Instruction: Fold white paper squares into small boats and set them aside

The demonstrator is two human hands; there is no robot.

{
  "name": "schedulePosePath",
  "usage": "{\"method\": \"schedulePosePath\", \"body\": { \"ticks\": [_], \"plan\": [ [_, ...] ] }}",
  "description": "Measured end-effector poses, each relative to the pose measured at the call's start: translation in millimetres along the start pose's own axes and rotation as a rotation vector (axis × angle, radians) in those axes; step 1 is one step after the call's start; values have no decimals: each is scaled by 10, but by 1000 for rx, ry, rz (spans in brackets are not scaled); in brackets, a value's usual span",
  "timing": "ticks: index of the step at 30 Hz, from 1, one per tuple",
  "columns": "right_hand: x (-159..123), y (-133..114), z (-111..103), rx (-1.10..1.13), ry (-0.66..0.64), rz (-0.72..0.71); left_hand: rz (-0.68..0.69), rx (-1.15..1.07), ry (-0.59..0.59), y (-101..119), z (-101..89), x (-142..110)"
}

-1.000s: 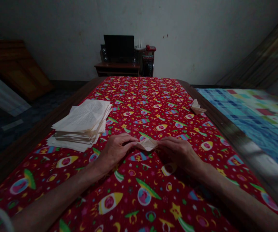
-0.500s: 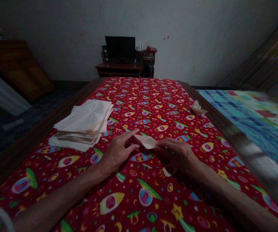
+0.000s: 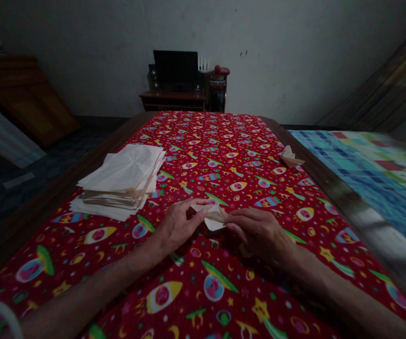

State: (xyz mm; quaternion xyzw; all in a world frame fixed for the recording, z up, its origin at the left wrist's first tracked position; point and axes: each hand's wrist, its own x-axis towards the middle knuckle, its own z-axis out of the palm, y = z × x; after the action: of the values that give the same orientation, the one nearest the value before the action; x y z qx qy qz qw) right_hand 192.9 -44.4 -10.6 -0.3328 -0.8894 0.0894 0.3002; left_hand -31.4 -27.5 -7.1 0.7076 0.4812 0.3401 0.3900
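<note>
A small piece of folded paper [image 3: 214,223] is held between my two hands, just above the red patterned cloth [image 3: 196,263]. My left hand [image 3: 180,221] grips its left end, thumb on top and fingers behind. At the right end, my right hand [image 3: 255,228] pinches the paper between thumb and fingers. To the left lies a stack of square paper sheets [image 3: 121,167], the top one marked with creases and print. A finished-looking folded paper shape [image 3: 290,157] rests near the cloth's right edge.
The cloth covers a long table with a dark wooden border [image 3: 318,174]. Beyond its far end stand a monitor [image 3: 175,70] and a red telephone [image 3: 222,70]. A bed with a checked cover [image 3: 361,165] is on the right, a wooden cabinet [image 3: 26,94] on the left.
The paper has been tilted and turned, showing other folds, and sits slightly nearer me. My left thumb has moved onto its top; my right fingers have shifted their pinch.
</note>
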Motion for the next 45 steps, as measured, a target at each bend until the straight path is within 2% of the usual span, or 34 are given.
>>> {"method": "schedulePosePath", "body": {
  "ticks": [3, 7, 9, 15, 18, 24, 31, 34, 38, 45],
  "plan": [
    [44, -101, -43, 115, -18, 112, 40, -16, 7, 3, 22, 1],
    [111, -168, -98, 218, 87, 369, 113, 62, 46, -12, 38, 13],
    [147, -155, -105, 269, 100, 475, 144, 113, 60, -3, 42, 12],
    [188, -41, -52, 444, -123, 649, 174, 177, -25, 84, 64, -34],
    [180, -36, -19, 506, -150, 729, 128, 133, -39, 93, 94, -48],
    [206, -130, -18, 502, -31, 749, -22, -220, -70, 34, 182, -70],
    [177, -208, 28, 476, -32, 725, -52, -62, -40, 118, 189, -99],
    [161, -193, 42, 485, -47, 720, -71, -127, -39, 133, 197, -95],
    [172, -188, 6, 484, -55, 764, -131, -256, -97, 169, 183, -96],
    [181, -226, -32, 440, -31, 746, -174, -291, -117, 157, 161, -88]
  ]
}}
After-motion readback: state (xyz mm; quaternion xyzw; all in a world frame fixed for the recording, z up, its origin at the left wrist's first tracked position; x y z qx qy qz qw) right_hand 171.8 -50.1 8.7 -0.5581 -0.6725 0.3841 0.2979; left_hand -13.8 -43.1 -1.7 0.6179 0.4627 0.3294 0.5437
